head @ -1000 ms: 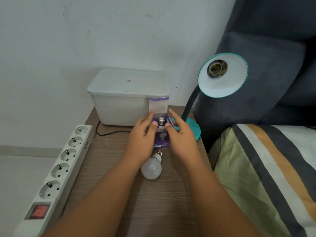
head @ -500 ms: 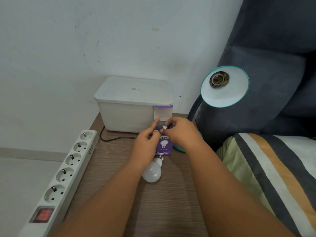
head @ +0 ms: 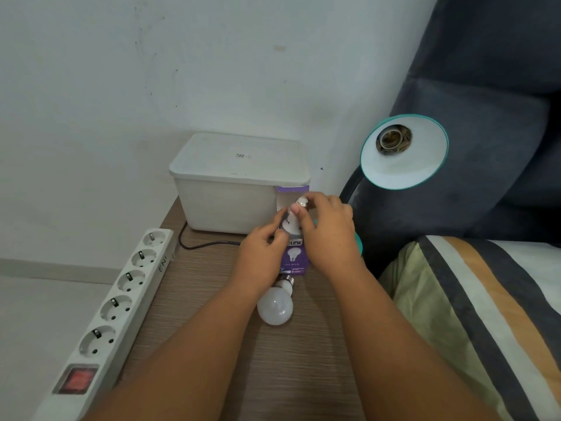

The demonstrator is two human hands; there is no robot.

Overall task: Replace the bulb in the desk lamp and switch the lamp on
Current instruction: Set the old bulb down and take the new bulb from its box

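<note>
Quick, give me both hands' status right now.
Left hand: closed on the purple bulb box, steadying it.
Right hand: pinching the new bulb, partly out of the box.

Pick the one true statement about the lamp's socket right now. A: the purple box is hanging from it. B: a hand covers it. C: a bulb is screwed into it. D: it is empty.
D: the socket inside the lamp shade shows bare metal with no bulb in it, while the right hand draws the new bulb out of the purple box on the table.
</note>
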